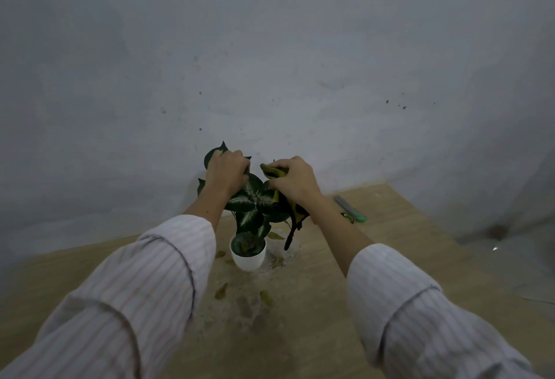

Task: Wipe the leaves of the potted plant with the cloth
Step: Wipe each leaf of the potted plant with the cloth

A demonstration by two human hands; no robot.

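Note:
A small plant with dark green, white-veined leaves (250, 198) grows from a round white pot (248, 258) on a wooden table (300, 333) by the wall. My left hand (225, 169) grips a leaf at the plant's upper left. My right hand (295, 178) holds a yellow-green cloth (274, 171) pressed on the leaves at the upper right; a darker part of the cloth hangs down below the hand. Both forearms wear striped white sleeves.
Several dry fallen leaves (221, 291) and dusty smears lie on the table around the pot. A grey and green utility knife (350, 208) rests at the right, behind my right forearm. The grey wall (270, 78) stands directly behind the plant.

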